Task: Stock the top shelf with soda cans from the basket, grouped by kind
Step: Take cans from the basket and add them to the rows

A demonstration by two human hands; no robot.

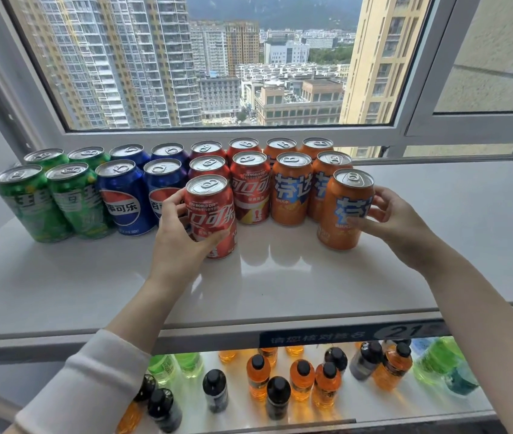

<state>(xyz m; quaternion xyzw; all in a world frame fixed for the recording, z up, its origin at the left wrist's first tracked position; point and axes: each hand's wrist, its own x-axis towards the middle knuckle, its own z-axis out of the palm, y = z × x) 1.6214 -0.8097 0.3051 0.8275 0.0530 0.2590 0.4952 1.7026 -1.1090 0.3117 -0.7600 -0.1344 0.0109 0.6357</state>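
Left hand (180, 233) gripped the upright red can (214, 211), right hand (396, 220) the upright orange can (339, 220), each standing just front-edge side of its matching row on the top shelf (280, 277).

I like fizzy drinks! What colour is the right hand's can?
Orange can, blue lettering; head view.
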